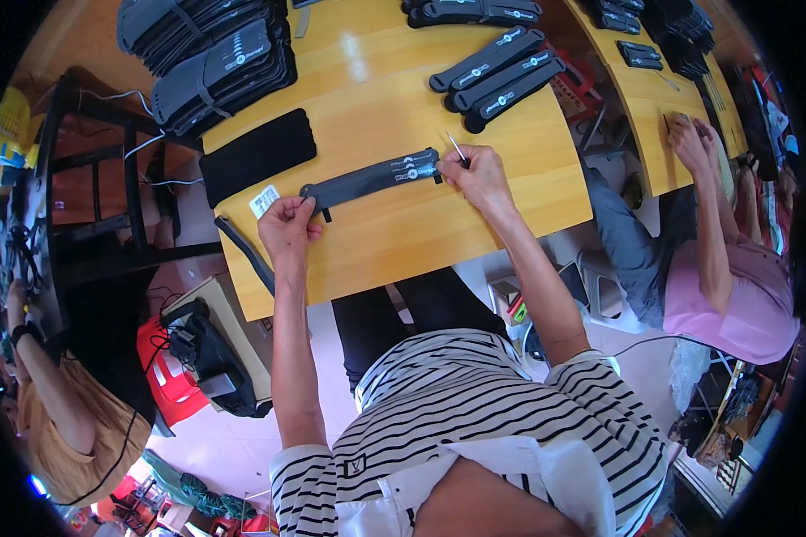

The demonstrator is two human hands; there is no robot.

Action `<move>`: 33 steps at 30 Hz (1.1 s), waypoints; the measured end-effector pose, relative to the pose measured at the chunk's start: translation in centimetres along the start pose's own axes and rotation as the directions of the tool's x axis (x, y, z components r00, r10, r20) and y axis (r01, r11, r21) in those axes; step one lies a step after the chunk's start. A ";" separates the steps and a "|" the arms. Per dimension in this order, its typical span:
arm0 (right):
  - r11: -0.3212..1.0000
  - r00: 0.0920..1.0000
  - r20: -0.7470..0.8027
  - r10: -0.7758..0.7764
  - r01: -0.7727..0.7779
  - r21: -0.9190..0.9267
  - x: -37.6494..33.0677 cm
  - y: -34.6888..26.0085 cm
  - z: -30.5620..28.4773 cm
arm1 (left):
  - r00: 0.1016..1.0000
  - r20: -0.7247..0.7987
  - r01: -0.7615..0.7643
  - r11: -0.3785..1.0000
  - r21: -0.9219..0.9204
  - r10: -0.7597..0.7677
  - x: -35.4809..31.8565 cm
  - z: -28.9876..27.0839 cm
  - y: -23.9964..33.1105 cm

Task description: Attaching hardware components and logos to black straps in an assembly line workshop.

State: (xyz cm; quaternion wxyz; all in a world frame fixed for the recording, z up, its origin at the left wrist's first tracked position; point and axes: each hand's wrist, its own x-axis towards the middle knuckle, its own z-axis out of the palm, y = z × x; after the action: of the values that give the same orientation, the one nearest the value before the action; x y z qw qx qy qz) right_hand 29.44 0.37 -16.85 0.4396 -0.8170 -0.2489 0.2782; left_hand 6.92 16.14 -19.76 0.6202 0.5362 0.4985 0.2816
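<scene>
A dark grey band (367,183) with white printing near its right end stretches across the wooden table in front of me. My left hand (287,231) pinches its left end between thumb and fingers. At the other end, my right hand (479,179) has its fingertips closed against the band. That hand also holds a slim pointed tool (454,143) with a metal tip and a dark handle; its exact kind is unclear. Short black tabs (327,216) stick out below the band. Beside my left hand lies a white printed label (264,200).
A black flat pad (258,156) lies behind the left hand, with stacked strapped bundles (219,76) beyond. Several finished-looking bands (501,80) rest at the back right. A dark strip (244,255) lies by the left edge. People sit on the left (72,412) and right (725,277).
</scene>
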 end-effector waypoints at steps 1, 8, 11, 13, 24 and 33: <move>1.000 1.000 0.007 0.000 0.000 0.001 0.1 0.1 0.0 | 1.000 0.001 -0.004 1.000 -0.008 0.004 0.0 0.0 -0.1; 1.000 1.000 -0.003 0.002 -0.002 0.008 0.0 0.0 0.1 | 1.000 -0.024 0.010 1.000 0.019 -0.009 -0.1 0.2 0.2; 1.000 1.000 0.007 -0.001 0.000 0.005 0.1 0.0 0.1 | 1.000 -0.008 0.011 1.000 0.007 -0.011 -0.2 0.1 0.3; 1.000 1.000 0.003 -0.002 0.002 0.005 0.1 0.1 0.3 | 1.000 -0.019 0.001 0.999 0.043 0.000 -0.1 -0.1 0.2; 1.000 1.000 -0.029 0.003 -0.003 -0.010 0.4 0.8 0.4 | 1.000 -0.006 -0.002 1.000 0.017 0.002 0.0 0.0 0.2; 0.999 1.000 -0.015 -0.004 0.004 0.034 0.3 0.7 0.6 | 1.000 -0.003 -0.012 1.000 0.012 0.012 0.0 -0.1 0.1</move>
State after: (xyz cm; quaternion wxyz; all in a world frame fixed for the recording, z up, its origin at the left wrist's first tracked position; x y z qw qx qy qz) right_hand 29.36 0.60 -17.78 0.4558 -0.8109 -0.2425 0.2755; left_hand 6.89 16.20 -19.66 0.6148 0.5423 0.4978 0.2831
